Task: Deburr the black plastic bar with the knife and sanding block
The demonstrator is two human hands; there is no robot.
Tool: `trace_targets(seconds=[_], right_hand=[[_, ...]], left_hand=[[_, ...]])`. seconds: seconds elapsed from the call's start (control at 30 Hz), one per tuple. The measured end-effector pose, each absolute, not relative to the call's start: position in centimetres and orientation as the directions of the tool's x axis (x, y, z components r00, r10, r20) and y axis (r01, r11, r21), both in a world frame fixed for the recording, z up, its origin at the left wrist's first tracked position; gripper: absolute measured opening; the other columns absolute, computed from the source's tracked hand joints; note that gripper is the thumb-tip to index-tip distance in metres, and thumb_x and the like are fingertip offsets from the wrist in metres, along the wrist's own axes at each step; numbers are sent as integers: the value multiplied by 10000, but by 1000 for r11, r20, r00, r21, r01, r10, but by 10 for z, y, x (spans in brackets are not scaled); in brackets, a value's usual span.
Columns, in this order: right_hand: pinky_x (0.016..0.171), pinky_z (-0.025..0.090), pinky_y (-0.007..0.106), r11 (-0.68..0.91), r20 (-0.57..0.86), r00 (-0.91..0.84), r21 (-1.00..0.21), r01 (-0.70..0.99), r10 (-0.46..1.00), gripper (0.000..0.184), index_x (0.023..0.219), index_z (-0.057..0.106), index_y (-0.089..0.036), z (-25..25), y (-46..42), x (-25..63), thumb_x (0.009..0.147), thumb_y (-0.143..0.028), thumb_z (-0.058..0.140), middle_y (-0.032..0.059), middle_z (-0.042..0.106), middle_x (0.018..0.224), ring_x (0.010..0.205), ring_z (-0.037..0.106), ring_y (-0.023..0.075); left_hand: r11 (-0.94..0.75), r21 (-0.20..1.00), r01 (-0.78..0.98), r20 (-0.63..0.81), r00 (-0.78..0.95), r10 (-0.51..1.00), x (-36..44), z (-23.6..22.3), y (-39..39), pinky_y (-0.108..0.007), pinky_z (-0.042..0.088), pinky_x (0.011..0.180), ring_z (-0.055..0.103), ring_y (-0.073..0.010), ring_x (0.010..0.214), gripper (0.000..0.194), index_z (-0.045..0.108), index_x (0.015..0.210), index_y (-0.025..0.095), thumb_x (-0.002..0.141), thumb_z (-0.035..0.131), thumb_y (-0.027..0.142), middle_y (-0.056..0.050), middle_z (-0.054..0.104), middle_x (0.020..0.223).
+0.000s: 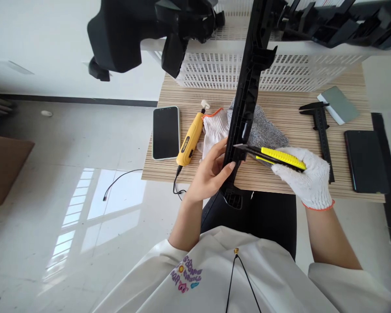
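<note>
A long black plastic trim piece (247, 104) runs from the basket down over the table's front edge, above my lap. My bare left hand (213, 171) is closed around its lower part, with the thumb on the near side. In a white knit glove with an orange cuff, my right hand (308, 176) grips a yellow and black utility knife (276, 157). The knife's blade points left and its tip lies at the trim piece, just above my left thumb. Whether the blade touches the plastic I cannot tell.
A white slotted basket (211, 69) with black plastic parts (339, 26) stands at the back. On the wooden table (189, 95) lie a yellow rotary tool (191, 139), a white-screened phone-like device (166, 132), a white glove (215, 128), grey cloth (267, 128), calipers (322, 134) and a black phone (366, 161).
</note>
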State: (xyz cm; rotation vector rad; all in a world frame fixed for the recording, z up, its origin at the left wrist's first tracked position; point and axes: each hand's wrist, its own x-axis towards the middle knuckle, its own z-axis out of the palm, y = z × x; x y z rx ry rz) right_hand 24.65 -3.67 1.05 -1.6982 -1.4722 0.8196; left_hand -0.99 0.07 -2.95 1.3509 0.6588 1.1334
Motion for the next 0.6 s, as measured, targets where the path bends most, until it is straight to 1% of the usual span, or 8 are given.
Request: trace_targets(seconds=[0.07, 0.13, 0.2, 0.27, 0.33, 0.4, 0.53, 0.6], right_hand=[[574, 657, 362, -71, -42, 70, -863, 501, 997, 346, 1121, 815, -319, 11, -38, 248, 811, -467, 861, -1, 801, 806, 606, 745, 209], [702, 685, 391, -9, 4, 22, -829, 559, 1000, 316, 1087, 824, -324, 11, -38, 248, 805, -461, 867, 6, 817, 886, 736, 785, 229], [850, 682, 432, 41, 76, 32, -788, 614, 997, 319, 1094, 828, -312, 11, -36, 246, 812, -457, 864, 11, 827, 988, 878, 803, 250], [932, 667, 454, 36, 115, 84, -774, 632, 990, 329, 1129, 823, -312, 11, -34, 244, 832, -451, 849, 15, 830, 1057, 971, 801, 262], [989, 652, 467, 19, 132, 129, -766, 642, 983, 328, 1147, 820, -326, 12, -33, 242, 841, -439, 843, 18, 831, 1108, 1037, 793, 272], [991, 652, 470, 7, 134, 145, -758, 653, 980, 333, 1148, 820, -326, 12, -33, 241, 833, -432, 845, 21, 831, 1119, 1043, 793, 280], [830, 672, 418, -31, 75, 143, -780, 625, 987, 335, 1133, 811, -315, 9, -38, 243, 823, -436, 840, 24, 825, 996, 903, 799, 263], [848, 655, 441, -24, 121, 188, -780, 626, 975, 373, 1228, 769, -289, 6, -38, 246, 893, -453, 765, 52, 813, 1034, 937, 789, 274]], left_hand=[[-134, 963, -234, 209, 333, 920, -10, -30, 1, -407, 659, 1004, 758, -251, 1188, 555, 507, 1553, 364, 1028, 689, 361, -95, 670, 1460], [-130, 963, -234, 201, 311, 929, -10, -29, 2, -428, 649, 1026, 740, -263, 1226, 555, 506, 1551, 379, 1027, 690, 374, -90, 662, 1465], [-142, 959, -244, 214, 300, 930, -11, -28, 3, -453, 627, 1070, 728, -261, 1245, 546, 517, 1541, 406, 1025, 693, 361, -74, 646, 1483], [-146, 959, -242, 218, 306, 927, -12, -26, 4, -463, 622, 1075, 730, -261, 1241, 565, 514, 1542, 433, 1015, 707, 358, -64, 626, 1504], [-124, 967, -223, 196, 339, 920, -13, -26, 4, -453, 642, 1030, 746, -266, 1216, 607, 481, 1565, 447, 1010, 714, 373, -67, 630, 1493], [-101, 974, -201, 172, 375, 911, -14, -26, 3, -439, 653, 998, 757, -264, 1191, 636, 441, 1595, 439, 1017, 701, 390, -76, 661, 1448], [-71, 976, -207, 151, 401, 904, -14, -25, 3, -453, 627, 1053, 760, -246, 1175, 633, 429, 1620, 417, 1038, 672, 377, -74, 706, 1397], [-65, 972, -226, 154, 401, 903, -13, -25, 4, -441, 625, 1051, 760, -236, 1172, 619, 444, 1617, 423, 1044, 665, 354, -65, 720, 1381]])
